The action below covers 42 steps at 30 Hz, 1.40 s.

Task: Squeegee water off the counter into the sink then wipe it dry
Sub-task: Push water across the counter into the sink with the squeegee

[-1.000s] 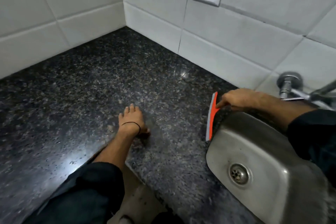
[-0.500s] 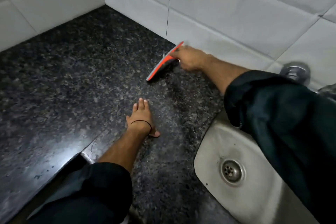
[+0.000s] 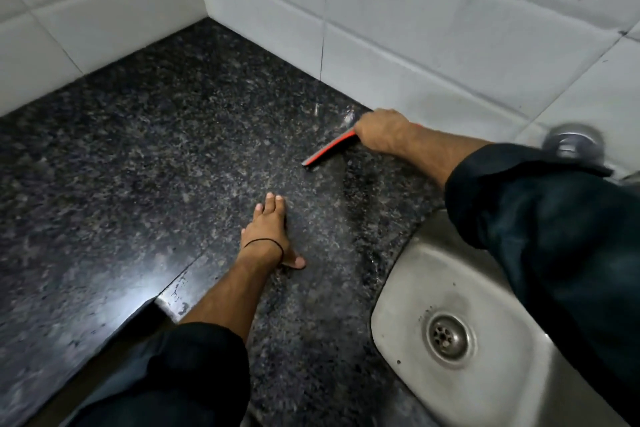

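- Desk: 1, dark speckled stone, runs into a corner of the tiled wall. Wet streaks show betw. the blade and the basin, w/ glints by the wall foot.
- Sink: 1 steel basin, set in the desk at lower right, w/ 1 drain in its floor. Water has to end up here.
- Left grip: fingers straight and spread flat on the desk, palm down, holding nothing; looks like a brace. Thin black band at the wrist.
- Right grip: fingers curled round the squeegee handle, close to the wall foot, arm reaching across above the sink.
- Squeegee: 1, red/orange w/ dark blade. Its free end points toward the left grip and appears to touch the desk; well apart from the sink.
- Tap base: 1, blurred, on the wall at right.
- Step, as I judge: squeegee phase, blade set at the far end of a stroke. Wipe-dry not yet begun; no cloth in view.
- Next move prob. calls for: blade edge flat on the stone, even downward pressure, one steady pull toward the sink rim so water goes over the lip, not round the blade ends.
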Available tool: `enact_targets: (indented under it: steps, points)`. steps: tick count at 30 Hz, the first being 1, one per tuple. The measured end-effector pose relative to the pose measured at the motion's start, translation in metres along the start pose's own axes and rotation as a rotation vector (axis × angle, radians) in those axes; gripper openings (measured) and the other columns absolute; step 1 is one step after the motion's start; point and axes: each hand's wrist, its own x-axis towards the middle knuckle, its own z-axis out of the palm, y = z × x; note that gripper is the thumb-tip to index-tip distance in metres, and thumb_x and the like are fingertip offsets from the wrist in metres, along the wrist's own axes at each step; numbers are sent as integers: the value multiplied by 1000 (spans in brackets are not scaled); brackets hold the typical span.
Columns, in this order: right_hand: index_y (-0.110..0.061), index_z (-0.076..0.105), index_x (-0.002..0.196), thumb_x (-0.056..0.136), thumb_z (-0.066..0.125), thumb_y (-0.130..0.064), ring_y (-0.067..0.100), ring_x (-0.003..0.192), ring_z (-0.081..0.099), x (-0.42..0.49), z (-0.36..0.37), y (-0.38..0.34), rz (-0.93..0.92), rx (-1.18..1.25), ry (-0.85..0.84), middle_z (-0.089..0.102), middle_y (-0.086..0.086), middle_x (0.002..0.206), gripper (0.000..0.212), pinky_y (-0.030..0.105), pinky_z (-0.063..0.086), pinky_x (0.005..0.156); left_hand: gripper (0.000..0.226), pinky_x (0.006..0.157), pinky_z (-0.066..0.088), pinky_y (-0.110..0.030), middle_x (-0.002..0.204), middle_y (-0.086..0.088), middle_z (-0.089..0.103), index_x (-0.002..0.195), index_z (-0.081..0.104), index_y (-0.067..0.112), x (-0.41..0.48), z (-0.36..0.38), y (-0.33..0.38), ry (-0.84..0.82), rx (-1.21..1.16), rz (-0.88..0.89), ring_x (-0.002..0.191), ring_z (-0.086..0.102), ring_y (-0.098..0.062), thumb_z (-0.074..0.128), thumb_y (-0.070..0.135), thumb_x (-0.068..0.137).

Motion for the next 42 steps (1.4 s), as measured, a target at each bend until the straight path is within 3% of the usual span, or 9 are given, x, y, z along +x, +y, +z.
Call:
enact_targets:
  steps: [8, 13, 18, 22, 25, 29, 33, 38, 42]
  points:
    - [-5, 64, 120, 94, 50, -16, 33, 113, 64, -140, 60, 25, 157, 69, -171, 65, 16, 123, 32, 43, 50, 98, 140, 120, 18, -53, 164, 2, -12, 157, -4, 18, -13, -2, -2, 16, -74, 35, 152, -4, -26, 92, 43, 57]
    - [-8, 66, 118, 94, 47, -16, 34, 111, 65, -192, 74, 20, 146, 72, -193, 66, 14, 122, 31, 39, 52, 91, 116, 119, 23, -51, 165, -1, 3, 156, 12, 18, -37, 16, -10, 178, -48, 25, 151, 9, -26, 77, 60, 70]
    - [-19, 67, 119, 96, 50, -27, 28, 107, 66, -220, 76, 26, 91, 67, -426, 67, 7, 120, 30, 31, 47, 82, 92, 119, 18, -51, 165, -3, -2, 156, 14, 19, -61, 38, -19, 291, -47, 59, 150, 10, -28, 56, 61, 87]
    - [-22, 69, 113, 84, 60, -20, 29, 100, 69, -216, 61, 32, 188, 115, -258, 69, 8, 113, 31, 31, 54, 78, 89, 119, 17, -52, 165, -4, -1, 157, 12, 20, -72, 43, -16, 297, -34, 84, 151, 9, -28, 52, 62, 89]
    - [-27, 69, 109, 78, 57, -19, 30, 99, 69, -203, 48, 23, 219, 268, -141, 70, 8, 110, 35, 39, 57, 82, 94, 119, 17, -53, 165, -2, -4, 157, 9, 23, -78, 47, -14, 279, 6, 54, 151, 6, -28, 52, 67, 86]
    - [-29, 67, 117, 82, 54, -20, 33, 106, 65, -178, 34, -5, 188, 399, -68, 64, 10, 118, 38, 40, 52, 85, 106, 119, 10, -54, 164, -4, -13, 157, 1, 24, -83, 46, -18, 251, 17, -41, 151, -4, -28, 57, 71, 81]
    - [-21, 55, 136, 91, 49, -21, 41, 116, 57, -141, 34, -39, 161, 399, -54, 48, 15, 133, 45, 47, 47, 95, 119, 119, 6, -57, 162, -5, -23, 155, -12, 29, -77, 43, -31, 98, -39, -133, 150, -14, -30, 57, 80, 72]
    - [-13, 63, 120, 91, 51, -16, 33, 91, 62, -133, 37, -55, 159, 525, -48, 65, 13, 113, 32, 44, 51, 86, 124, 119, 10, -60, 161, -5, -26, 154, -16, 30, -68, 37, -27, 29, -66, -162, 149, -17, -32, 66, 73, 71]
    - [-27, 63, 125, 87, 55, -24, 35, 107, 64, -170, 66, -42, 105, 519, -65, 67, 12, 119, 39, 41, 51, 89, 128, 120, 12, -58, 161, -5, -25, 154, -15, 29, -65, 35, -27, 21, -88, -183, 150, -16, -33, 69, 71, 69]
